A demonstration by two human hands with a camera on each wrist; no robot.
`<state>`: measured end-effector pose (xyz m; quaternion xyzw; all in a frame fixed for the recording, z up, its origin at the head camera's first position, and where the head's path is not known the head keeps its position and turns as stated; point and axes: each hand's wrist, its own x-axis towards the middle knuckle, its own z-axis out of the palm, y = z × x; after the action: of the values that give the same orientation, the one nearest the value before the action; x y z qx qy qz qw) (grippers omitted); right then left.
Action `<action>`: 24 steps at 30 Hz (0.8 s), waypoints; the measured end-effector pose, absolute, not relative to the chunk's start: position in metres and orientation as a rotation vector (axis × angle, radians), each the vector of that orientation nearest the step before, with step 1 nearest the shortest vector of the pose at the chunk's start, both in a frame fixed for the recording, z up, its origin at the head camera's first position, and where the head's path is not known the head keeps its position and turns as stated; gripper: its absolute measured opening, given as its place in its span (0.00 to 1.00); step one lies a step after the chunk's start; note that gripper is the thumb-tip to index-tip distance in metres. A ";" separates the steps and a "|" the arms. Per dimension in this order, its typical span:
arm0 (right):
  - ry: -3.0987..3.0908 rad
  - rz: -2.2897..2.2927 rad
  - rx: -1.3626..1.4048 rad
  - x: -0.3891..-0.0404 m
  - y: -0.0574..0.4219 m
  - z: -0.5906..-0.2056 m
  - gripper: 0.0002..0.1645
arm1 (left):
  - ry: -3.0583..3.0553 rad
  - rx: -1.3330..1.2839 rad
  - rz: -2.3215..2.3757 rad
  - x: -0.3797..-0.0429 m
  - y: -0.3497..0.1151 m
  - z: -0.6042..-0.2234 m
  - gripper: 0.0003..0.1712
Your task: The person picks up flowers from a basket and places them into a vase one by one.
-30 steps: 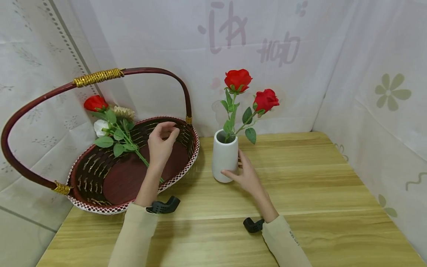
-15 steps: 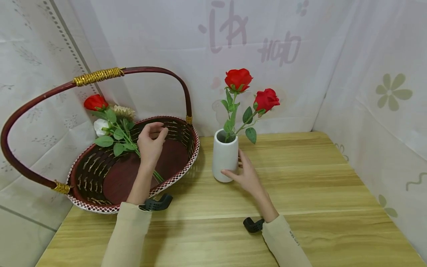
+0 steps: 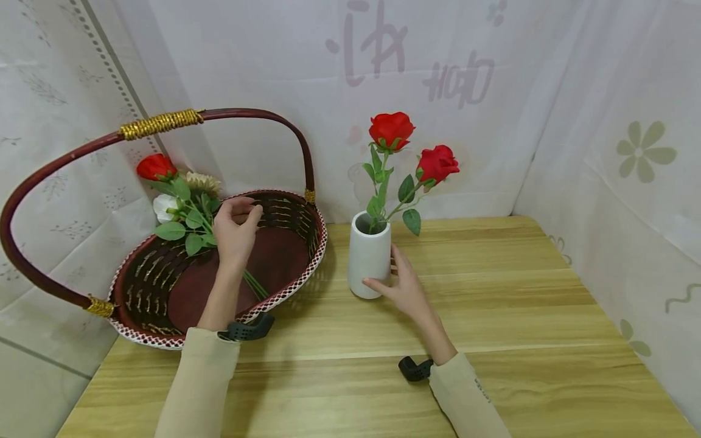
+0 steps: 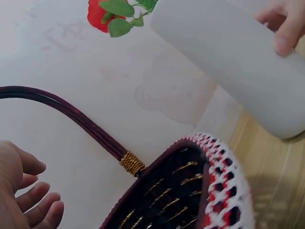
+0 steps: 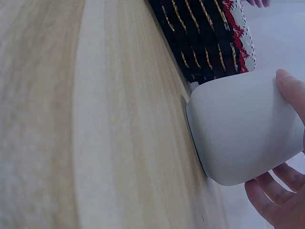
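The left hand hangs above the basket, its fingers loosely bent and thumb free; the left wrist view shows nothing between them. The right hand grasps the vase low on its right side, thumb across the front and fingers round the far side. The vase stands upright on the counter, just to the right of the basket.

The flowers lie slantwise in the basket, a red one, a white one and a cream one bunched at the far left rim. Their stems run from there toward the near right rim, passing behind the left hand in the head view. So the blooms are beyond that hand and to its left, the stem ends nearer the person and to its right. How high the hand is above the stems, I cannot tell.

The left hand is much the nearer to the flowers; the right is well apart, over at the vase. In the vase, one rose stands nearly straight and a second leans right.
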<state>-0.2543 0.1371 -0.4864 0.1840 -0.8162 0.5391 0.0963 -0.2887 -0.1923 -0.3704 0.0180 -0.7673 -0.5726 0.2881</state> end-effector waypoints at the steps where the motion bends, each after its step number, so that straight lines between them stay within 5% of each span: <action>1: -2.418 1.599 0.546 -0.254 0.137 -0.487 0.56 | -2.051 0.059 -1.527 -0.289 -0.193 -0.369 0.18; 24: -2.426 1.600 0.532 -0.254 0.138 -0.487 0.56 | -2.031 0.305 -1.588 -0.290 -0.229 -0.353 0.10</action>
<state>-0.2541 0.1376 -0.4871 0.1792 -0.8176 0.5391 0.0937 -0.2901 -0.2292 -0.3532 0.1131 -0.7534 -0.5890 0.2695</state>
